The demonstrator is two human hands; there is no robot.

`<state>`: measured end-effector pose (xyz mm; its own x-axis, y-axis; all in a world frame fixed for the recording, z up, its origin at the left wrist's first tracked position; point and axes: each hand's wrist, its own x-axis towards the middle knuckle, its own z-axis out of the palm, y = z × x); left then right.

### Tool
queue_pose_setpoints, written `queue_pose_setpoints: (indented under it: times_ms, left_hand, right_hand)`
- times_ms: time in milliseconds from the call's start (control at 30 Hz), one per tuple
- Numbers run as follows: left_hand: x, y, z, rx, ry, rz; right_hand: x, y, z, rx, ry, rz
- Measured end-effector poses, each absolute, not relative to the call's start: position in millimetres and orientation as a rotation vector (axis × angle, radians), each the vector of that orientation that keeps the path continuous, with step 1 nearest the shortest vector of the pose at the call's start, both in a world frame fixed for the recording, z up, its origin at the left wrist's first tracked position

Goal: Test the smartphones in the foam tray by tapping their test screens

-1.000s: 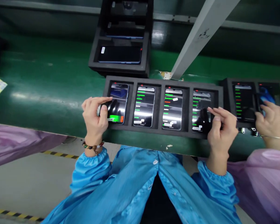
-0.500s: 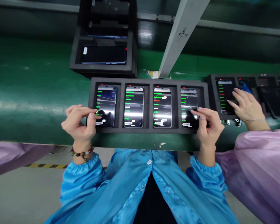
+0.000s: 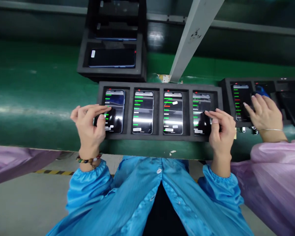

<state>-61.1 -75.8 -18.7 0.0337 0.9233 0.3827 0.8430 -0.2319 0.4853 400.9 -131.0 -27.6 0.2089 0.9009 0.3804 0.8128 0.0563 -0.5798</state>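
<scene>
A black foam tray (image 3: 159, 86) lies on the green belt in front of me and holds several lit phones side by side. My left hand (image 3: 89, 126) hovers at the tray's left end, index finger and thumb stretched onto the leftmost phone (image 3: 116, 103). My right hand (image 3: 221, 129) rests at the tray's right end, fingers extended over the lower part of the rightmost phone (image 3: 199, 103). Neither hand holds anything. The two middle phones (image 3: 143, 111) (image 3: 173, 113) show lists with green bars and are untouched.
A second foam tray (image 3: 110, 71) with a dark phone (image 3: 112, 58) sits behind. A grey slanted post (image 3: 191, 39) rises from the belt (image 3: 39, 91). At right, a co-worker's hand (image 3: 264, 113) in a purple sleeve touches a phone in another tray (image 3: 227, 98). A purple sleeve (image 3: 14, 162) lies at left.
The leftmost phone's screen changed from a picture with green and orange buttons to a list. My left fingers slid up that screen. My right fingers stayed on the rightmost phone.
</scene>
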Motion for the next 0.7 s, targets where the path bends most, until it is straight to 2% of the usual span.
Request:
queue_pose_setpoints:
  times_ms: [267, 500, 700]
  left_hand:
    - [-59.7, -75.0, -14.6, 2.228, 1.83, 0.892]
    - [-22.7, -76.7, -9.9, 2.421, 1.43, 0.735]
    - [-9.8, -71.2, -9.8, 2.458, 1.361, 0.59]
  right_hand:
    - [402.6, -129.0, -26.5, -1.774, -1.638, 0.215]
    - [402.5, -131.5, -27.7, -1.697, -1.621, 0.147]
    - [403.0, -130.2, -26.7, -1.76, -1.638, 0.203]
